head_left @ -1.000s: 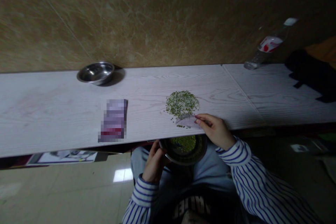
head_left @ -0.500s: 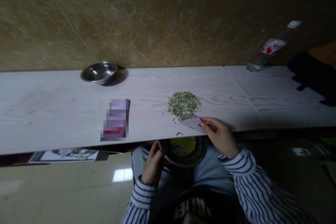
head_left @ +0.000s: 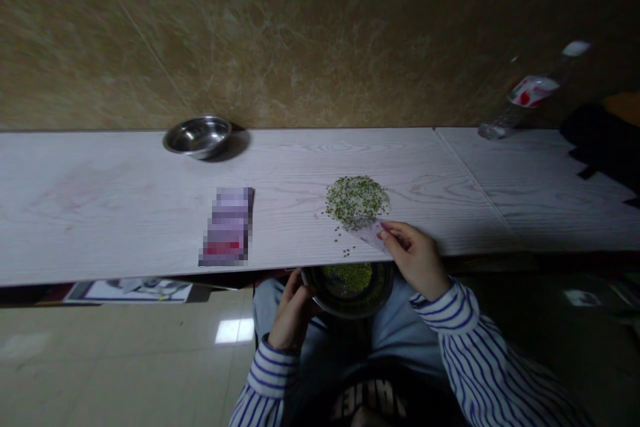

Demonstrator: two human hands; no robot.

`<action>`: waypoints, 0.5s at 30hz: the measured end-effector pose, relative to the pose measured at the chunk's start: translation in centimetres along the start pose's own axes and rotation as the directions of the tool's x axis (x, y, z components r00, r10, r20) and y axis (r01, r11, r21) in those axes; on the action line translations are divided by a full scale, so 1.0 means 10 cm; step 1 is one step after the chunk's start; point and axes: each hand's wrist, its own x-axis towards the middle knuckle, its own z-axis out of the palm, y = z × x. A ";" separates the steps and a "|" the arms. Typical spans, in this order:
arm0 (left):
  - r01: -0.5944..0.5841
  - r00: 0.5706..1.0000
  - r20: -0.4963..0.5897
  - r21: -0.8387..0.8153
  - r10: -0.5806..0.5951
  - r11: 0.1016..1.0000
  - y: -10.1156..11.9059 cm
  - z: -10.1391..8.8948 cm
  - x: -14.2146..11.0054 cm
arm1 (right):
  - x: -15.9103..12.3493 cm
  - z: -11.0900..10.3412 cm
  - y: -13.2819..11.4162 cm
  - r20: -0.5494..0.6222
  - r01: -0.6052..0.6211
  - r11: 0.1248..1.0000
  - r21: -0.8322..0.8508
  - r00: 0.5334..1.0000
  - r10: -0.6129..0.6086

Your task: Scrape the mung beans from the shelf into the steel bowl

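Note:
My left hand is closed on the left rim of a metal bowl, held at my lap just below the table's front edge. Green beans lie inside that bowl. Between the thumb and fingers of my right hand is a thin, pale, see-through sheet, its exact kind unclear. The sheet's far edge meets the near side of a spread pile of green beans and white grains on the table. A few loose beans lie between pile and edge.
On the pale wood-grain table, a second metal bowl stands at the back left. A flat oblong item, blurred out, lies nearer. Back right are a clear plastic bottle and dark cloth. A marbled wall closes the back.
The sheet in my right hand has shifted slightly toward the pile and now touches its near edge. Loose beans near the table edge lie differently. The whole view has shifted a little.

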 end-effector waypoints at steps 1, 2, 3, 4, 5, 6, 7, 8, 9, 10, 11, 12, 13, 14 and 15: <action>0.000 1.000 0.001 -0.002 0.000 1.000 0.00 -0.01 0.01 | 0.01 0.01 0.00 0.001 0.000 1.000 0.005 1.000 0.000; 0.000 1.000 0.001 -0.004 0.000 1.000 0.00 -0.01 0.01 | 0.02 0.03 -0.01 0.003 0.000 1.000 0.011 1.000 0.000; 0.002 1.000 0.000 -0.005 -0.002 1.000 0.00 -0.02 0.02 | 0.03 0.04 -0.01 0.006 0.002 1.000 0.017 1.000 -0.002; 0.004 1.000 -0.002 -0.006 -0.004 1.000 0.01 -0.03 0.02 | 0.04 0.06 -0.02 0.009 0.005 1.000 0.021 1.000 -0.006; 0.005 1.000 -0.004 -0.006 -0.005 1.000 0.01 -0.04 0.02 | 0.06 0.08 -0.03 0.012 0.010 1.000 0.026 1.000 -0.010; 0.006 1.000 -0.005 -0.005 -0.006 1.000 0.02 -0.05 0.02 | 0.08 0.09 -0.04 0.016 0.014 0.999 0.030 1.000 -0.015; 0.007 1.000 -0.006 -0.005 -0.007 1.000 0.02 -0.06 0.03 | 0.09 0.11 -0.05 0.020 0.018 0.999 0.035 1.000 -0.018; 0.006 1.000 -0.005 -0.004 -0.006 1.000 0.03 -0.07 0.03 | 0.11 0.12 -0.05 0.027 0.021 0.999 0.042 0.999 -0.022; 0.005 1.000 -0.005 -0.004 -0.005 1.000 0.04 -0.09 0.03 | 0.12 0.13 -0.06 0.035 0.024 0.998 0.049 0.999 -0.025; 0.003 1.000 -0.007 -0.003 -0.003 1.000 0.04 -0.10 0.04 | 0.14 0.14 -0.07 0.045 0.027 0.998 0.057 0.999 -0.030; 0.000 1.000 -0.008 -0.003 0.000 1.000 0.04 -0.12 0.04 | 0.15 0.14 -0.08 0.061 0.031 0.998 0.062 0.998 -0.035; -0.002 1.000 -0.009 -0.003 0.002 1.000 0.05 -0.14 0.05 | 0.17 0.13 -0.08 0.081 0.035 0.997 0.064 0.996 -0.041; -0.004 1.000 -0.010 -0.002 0.004 1.000 0.05 -0.15 0.05 | 0.18 0.13 -0.09 0.099 0.041 0.997 0.062 0.994 -0.047; -0.006 1.000 -0.010 -0.002 0.006 1.000 0.05 -0.16 0.06 | 0.20 0.13 -0.10 0.115 0.047 0.997 0.059 0.992 -0.053; -0.008 1.000 -0.008 0.000 0.008 1.000 0.05 -0.17 0.06 | 0.22 0.12 -0.10 0.124 0.052 0.997 0.055 0.991 -0.059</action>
